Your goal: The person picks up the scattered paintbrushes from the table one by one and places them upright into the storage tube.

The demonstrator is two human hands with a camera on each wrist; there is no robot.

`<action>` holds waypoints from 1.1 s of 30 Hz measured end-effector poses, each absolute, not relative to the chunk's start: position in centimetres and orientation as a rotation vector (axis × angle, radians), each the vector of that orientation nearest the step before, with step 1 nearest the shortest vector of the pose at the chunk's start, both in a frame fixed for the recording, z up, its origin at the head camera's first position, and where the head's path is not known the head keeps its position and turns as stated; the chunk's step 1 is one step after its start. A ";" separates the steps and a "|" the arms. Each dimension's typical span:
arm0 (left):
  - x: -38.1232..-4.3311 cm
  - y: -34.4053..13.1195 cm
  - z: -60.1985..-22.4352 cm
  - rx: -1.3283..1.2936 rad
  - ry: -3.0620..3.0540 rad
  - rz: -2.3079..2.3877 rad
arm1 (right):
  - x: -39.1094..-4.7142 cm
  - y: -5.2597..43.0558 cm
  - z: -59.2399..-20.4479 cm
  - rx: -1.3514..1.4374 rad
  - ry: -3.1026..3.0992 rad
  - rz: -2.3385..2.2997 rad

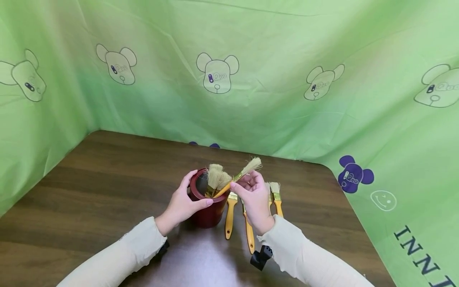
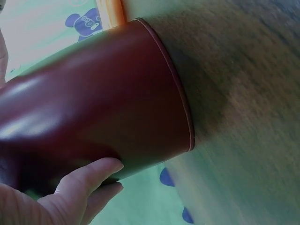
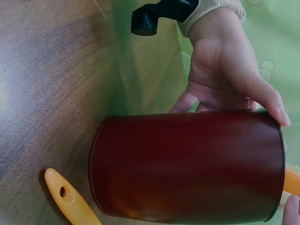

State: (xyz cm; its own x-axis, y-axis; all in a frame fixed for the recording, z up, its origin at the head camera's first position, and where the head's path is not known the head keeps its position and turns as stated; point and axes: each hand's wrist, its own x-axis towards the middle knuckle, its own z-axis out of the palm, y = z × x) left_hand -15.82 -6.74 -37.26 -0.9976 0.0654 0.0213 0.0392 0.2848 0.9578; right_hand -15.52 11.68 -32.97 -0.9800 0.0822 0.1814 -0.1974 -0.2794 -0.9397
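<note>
My left hand grips a dark red cylindrical pen holder at its rim, thumb on the near side and fingers round the far left. In the right wrist view the same hand lies along the holder's wall. My right hand pinches a paintbrush by its yellow handle, bristles up and to the right. That handle slants down over the rim into the opening. Several paintbrushes stand in the holder with pale bristles upward.
Flat on the brown wooden table, right of the holder, lie several more paintbrushes, including one beside it and one farther right. My right hand partly hides some. Green printed cloth walls the table's back and sides.
</note>
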 end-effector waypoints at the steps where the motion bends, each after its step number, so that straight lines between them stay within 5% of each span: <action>1: -15.8 -6.7 -37.3 0.105 2.499 1.866 | -15.6 11.6 -33.1 0.143 -1.768 2.387; 33: -15.9 -7.0 -37.7 0.166 2.510 1.925 | -15.6 11.4 -34.1 0.200 -1.944 2.273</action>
